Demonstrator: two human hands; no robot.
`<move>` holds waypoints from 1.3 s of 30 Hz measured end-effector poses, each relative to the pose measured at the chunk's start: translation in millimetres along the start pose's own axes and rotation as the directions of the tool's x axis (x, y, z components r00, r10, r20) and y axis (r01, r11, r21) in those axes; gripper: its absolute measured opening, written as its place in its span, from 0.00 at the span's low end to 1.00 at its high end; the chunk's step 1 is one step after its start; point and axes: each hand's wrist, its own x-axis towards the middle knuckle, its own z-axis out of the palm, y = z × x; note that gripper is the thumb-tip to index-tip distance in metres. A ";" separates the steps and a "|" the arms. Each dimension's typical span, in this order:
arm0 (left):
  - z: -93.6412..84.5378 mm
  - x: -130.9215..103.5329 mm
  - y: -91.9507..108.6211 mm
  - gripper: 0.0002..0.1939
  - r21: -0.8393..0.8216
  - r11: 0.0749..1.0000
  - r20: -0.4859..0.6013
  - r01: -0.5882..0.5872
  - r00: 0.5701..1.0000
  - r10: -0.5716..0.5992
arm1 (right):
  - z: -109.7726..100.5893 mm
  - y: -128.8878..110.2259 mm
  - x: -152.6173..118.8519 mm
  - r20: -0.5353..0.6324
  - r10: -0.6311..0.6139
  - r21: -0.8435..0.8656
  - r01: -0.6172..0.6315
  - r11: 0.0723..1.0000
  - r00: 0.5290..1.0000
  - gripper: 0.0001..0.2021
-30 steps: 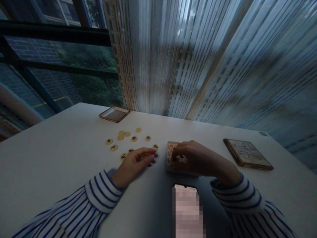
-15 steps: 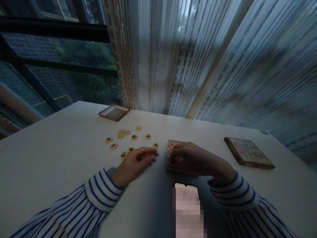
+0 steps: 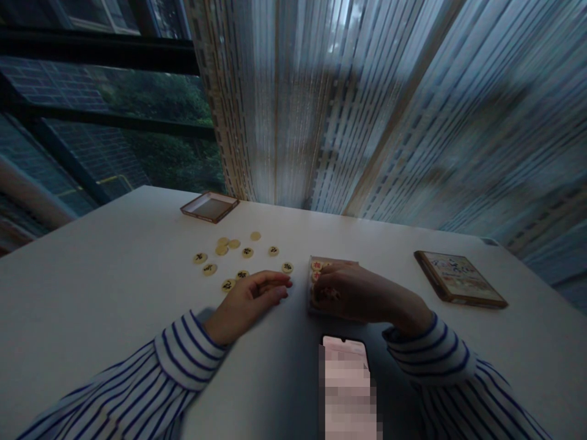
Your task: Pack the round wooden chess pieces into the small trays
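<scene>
My left hand [image 3: 247, 300] rests on the white table, fingers stretched out and thumb apart, with nothing in it. Just beyond its fingertips lies a Chinese chess piece [image 3: 287, 267] with a black character. Several more pieces are scattered past the hand, some with black characters [image 3: 247, 252], others blank side up [image 3: 255, 236]. My right hand [image 3: 351, 293] reaches over a shallow box [image 3: 351, 263], its fingers bent down among pieces with red characters [image 3: 317, 266]. The hand covers most of the box, and whatever its fingertips grip is hidden.
An open box lid [image 3: 210, 208] lies at the back left of the white table [image 3: 114, 275]. A flat box with a printed cover [image 3: 460, 279] lies on the right. Between my forearms is a phone [image 3: 345, 345] with a lit screen. A curtain [image 3: 293, 110] hangs behind the table.
The view has shifted very slightly. Both hands hold nearly the same positions, and the pieces on the table look unmoved.
</scene>
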 end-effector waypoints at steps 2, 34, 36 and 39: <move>-0.1 0.3 -1.5 0.15 -0.005 1.000 0.001 -0.012 1.000 0.012 | 0.4 0.7 -0.5 0.004 0.004 0.005 -0.004 1.000 1.000 0.07; -3.3 -3.5 5.3 0.10 0.209 0.964 -0.186 -0.165 0.961 0.204 | -12.9 8.6 -1.6 -0.296 0.100 -0.154 -0.151 0.977 0.950 0.07; -4.0 -4.9 4.8 0.08 0.353 0.904 -0.145 -0.241 0.940 0.308 | -11.8 8.2 -0.4 -0.308 0.105 -0.161 -0.160 0.974 0.946 0.08; -4.2 -7.2 5.7 0.08 0.508 0.784 -0.017 -0.357 0.906 0.424 | -9.0 8.5 2.0 -0.334 0.098 -0.176 -0.164 0.971 0.937 0.10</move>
